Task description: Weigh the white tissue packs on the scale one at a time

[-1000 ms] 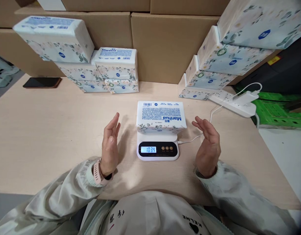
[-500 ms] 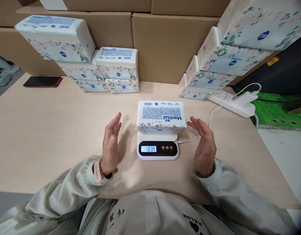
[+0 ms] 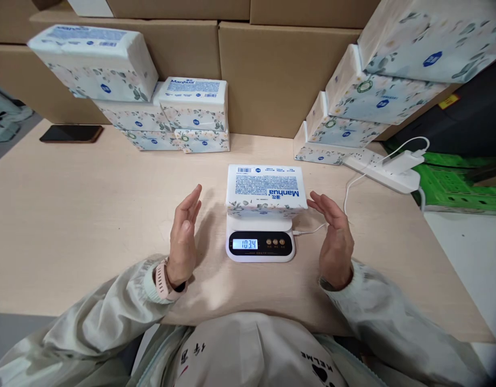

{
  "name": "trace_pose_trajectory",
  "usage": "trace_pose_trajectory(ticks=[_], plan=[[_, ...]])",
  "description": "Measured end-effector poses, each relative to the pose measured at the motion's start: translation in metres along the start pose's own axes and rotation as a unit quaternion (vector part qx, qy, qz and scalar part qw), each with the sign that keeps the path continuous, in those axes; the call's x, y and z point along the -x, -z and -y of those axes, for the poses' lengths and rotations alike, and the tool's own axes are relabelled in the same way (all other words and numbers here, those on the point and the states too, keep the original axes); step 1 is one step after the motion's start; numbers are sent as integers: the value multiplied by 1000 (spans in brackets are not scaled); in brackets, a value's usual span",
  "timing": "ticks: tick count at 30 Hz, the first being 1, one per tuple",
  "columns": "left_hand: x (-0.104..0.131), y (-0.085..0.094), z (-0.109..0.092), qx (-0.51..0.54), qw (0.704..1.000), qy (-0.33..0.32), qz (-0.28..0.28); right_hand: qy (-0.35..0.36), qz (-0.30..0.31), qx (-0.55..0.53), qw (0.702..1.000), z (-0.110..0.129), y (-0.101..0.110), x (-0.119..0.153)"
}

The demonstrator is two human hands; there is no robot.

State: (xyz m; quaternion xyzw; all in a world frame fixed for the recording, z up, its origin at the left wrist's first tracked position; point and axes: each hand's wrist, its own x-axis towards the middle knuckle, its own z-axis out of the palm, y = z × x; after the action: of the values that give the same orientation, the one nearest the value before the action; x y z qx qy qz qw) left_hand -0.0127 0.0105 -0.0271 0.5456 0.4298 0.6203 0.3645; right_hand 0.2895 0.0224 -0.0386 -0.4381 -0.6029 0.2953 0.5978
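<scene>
A white tissue pack (image 3: 266,185) with blue "Manhua" lettering, upside down to my view, rests on the white digital scale (image 3: 260,257). The lit display reads 103.4. To the left of the scale, my left hand (image 3: 183,239) is raised with fingers extended, palm facing inward, holding nothing. My right hand (image 3: 335,242) mirrors it on the right, fingers extended and empty, its fingertips close to the pack's right end. A small gap seems to separate them.
Tissue packs stand stacked at the back left (image 3: 195,113) and back right (image 3: 348,131), before cardboard boxes (image 3: 280,80). A phone (image 3: 70,134) lies far left. A white power strip (image 3: 387,169) sits right, with a cable running to the scale. Beyond it is a green crate (image 3: 461,185).
Both hands hold nearly the same pose; my right hand is very slightly further left. The pack and the scale reading are unchanged.
</scene>
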Motion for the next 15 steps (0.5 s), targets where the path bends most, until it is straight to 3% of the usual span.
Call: trace_pose_trajectory(ticks=[4,9,12,15], plan=[[-2,2,-3,-18,999,18,32,-32,8,3,999,-1,0,-5],[-18,-1,-17,-100,989,51,91,-86,78,32,993,-2,-1,-16],[-31,-11,-30,-111,981,78,141,-78,121,42,989,1,-3,-21],[-47,-33,-46,-106,974,79,182,-61,85,53,993,1,2,-28]])
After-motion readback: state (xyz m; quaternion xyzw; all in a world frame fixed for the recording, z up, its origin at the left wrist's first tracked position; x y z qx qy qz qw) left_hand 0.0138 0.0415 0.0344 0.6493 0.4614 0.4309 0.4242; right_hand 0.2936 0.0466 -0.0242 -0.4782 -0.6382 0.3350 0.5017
